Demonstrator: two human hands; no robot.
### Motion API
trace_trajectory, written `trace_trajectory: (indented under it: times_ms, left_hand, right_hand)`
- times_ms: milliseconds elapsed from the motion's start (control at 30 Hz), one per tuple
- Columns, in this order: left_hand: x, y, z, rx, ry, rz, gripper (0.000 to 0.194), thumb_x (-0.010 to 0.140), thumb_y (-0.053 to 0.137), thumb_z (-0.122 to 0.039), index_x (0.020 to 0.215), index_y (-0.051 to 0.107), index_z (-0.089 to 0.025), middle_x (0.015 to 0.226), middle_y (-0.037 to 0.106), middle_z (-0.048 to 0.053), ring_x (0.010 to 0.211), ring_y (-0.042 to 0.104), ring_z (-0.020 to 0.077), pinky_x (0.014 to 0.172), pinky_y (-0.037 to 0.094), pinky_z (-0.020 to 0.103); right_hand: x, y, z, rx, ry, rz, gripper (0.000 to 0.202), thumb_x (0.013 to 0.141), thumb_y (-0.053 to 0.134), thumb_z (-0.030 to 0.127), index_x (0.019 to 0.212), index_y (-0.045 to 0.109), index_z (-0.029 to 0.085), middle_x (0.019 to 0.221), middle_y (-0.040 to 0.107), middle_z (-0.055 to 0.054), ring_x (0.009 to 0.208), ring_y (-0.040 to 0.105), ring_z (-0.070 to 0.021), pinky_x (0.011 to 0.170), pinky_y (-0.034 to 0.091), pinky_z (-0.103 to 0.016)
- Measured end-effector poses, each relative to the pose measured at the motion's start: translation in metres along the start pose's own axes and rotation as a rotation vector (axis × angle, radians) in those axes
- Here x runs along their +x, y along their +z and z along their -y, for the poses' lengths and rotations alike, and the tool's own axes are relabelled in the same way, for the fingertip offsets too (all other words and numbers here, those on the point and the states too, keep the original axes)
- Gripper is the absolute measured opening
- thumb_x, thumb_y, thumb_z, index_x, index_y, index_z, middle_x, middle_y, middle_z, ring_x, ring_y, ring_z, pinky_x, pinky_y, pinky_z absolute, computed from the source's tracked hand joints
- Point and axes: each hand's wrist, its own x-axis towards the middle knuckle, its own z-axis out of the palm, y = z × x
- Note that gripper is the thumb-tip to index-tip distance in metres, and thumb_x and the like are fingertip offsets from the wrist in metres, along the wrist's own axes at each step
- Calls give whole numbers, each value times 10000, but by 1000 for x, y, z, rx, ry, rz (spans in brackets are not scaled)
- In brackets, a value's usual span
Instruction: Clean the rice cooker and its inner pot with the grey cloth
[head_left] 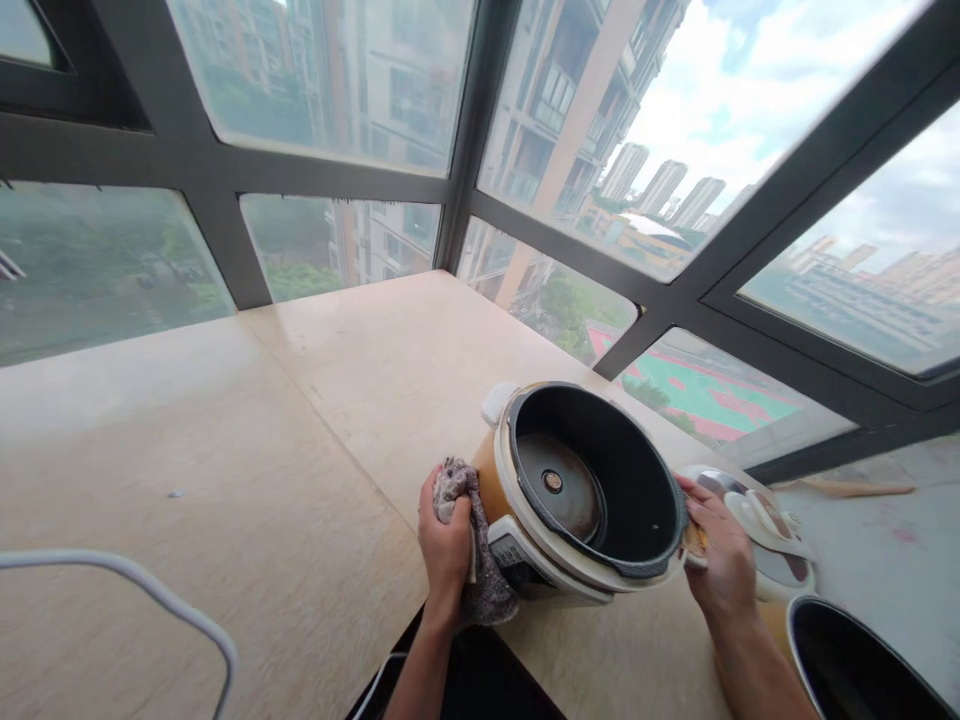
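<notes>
An electric pressure cooker base (495, 475) stands tilted on the stone sill, its lid off. Inside its dark cavity a round heating plate (559, 490) shows, with a small sensor at the centre. My left hand (448, 530) grips a crumpled grey-brown cloth (487, 580) against the cooker's left side. On the opposite side, my right hand (716, 545) has its fingers wrapped round the cooker's rim handle. A control panel with a label faces toward me, partly hidden by the cloth.
A white lid (780, 545) lies to the right, behind my right hand. Nearer, a dark inner pot (870, 660) is cut off by the frame. A white cord (150, 590) curves across the sill (315, 450) at left. Framed windows (465, 130) border the back.
</notes>
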Motion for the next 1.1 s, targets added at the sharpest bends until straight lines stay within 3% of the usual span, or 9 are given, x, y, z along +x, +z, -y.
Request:
trace_trajectory:
  times_ms: [167, 300, 433, 567, 700, 967, 1100]
  left_hand:
    - [-38, -4, -34, -220, -66, 3, 529, 755, 690, -291, 1274, 656, -195, 1282, 686, 97, 1221, 629, 290, 1105, 463, 428]
    - [-69, 13, -49, -236, 122, -170, 547, 803, 743, -318, 1327, 622, -220, 1353, 649, 98, 1248, 620, 281, 1098, 480, 421]
    - [-87, 30, -40, -119, 388, -365, 601, 820, 769, -300, 1383, 582, -205, 1383, 614, 129, 1258, 608, 280, 1086, 488, 427]
    - [-99, 37, -23, 73, 767, -426, 683, 794, 790, -250, 1430, 551, -186, 1346, 607, 134, 1248, 593, 276, 1088, 477, 430]
    - [-115, 41, -6, 178, 951, -488, 732, 786, 792, -228, 1460, 517, -156, 1297, 605, 151, 1192, 605, 283, 1050, 495, 446]
    - [-142, 45, 15, 231, 1101, -320, 726, 845, 756, -350, 1482, 468, -154, 1302, 550, 187, 1205, 561, 307, 1015, 491, 475]
    - [-154, 53, 15, 281, 1282, -140, 527, 867, 710, -307, 1352, 551, -174, 1276, 548, 181, 1183, 571, 309, 982, 495, 478]
  right_hand:
    - [-1, 6, 5, 101, 61, -17, 443, 652, 778, 404, 1024, 737, 166, 973, 748, -85, 841, 710, -225, 608, 549, -269]
    - [-2, 9, 6, 193, 101, 8, 445, 640, 782, 376, 1030, 729, 170, 944, 748, -64, 792, 699, -198, 581, 519, -245]
    - [-3, 10, 4, 256, 134, 36, 460, 667, 764, 387, 1074, 720, 176, 954, 753, -54, 735, 686, -180, 573, 504, -242]
    - [-4, 13, 5, 265, 142, 1, 485, 645, 745, 384, 1080, 737, 171, 938, 762, -47, 732, 679, -176, 589, 504, -239]
    - [-4, 14, 2, 281, 133, -17, 486, 636, 724, 383, 1072, 751, 171, 977, 770, -54, 804, 698, -205, 656, 541, -276]
    - [2, 12, -11, 217, 8, 12, 429, 715, 633, 377, 1075, 763, 183, 1135, 752, -67, 1134, 666, -278, 952, 533, -397]
    - [4, 9, -14, 178, -49, 63, 413, 762, 597, 376, 1097, 751, 191, 1196, 734, -70, 1202, 636, -291, 1067, 477, -467]
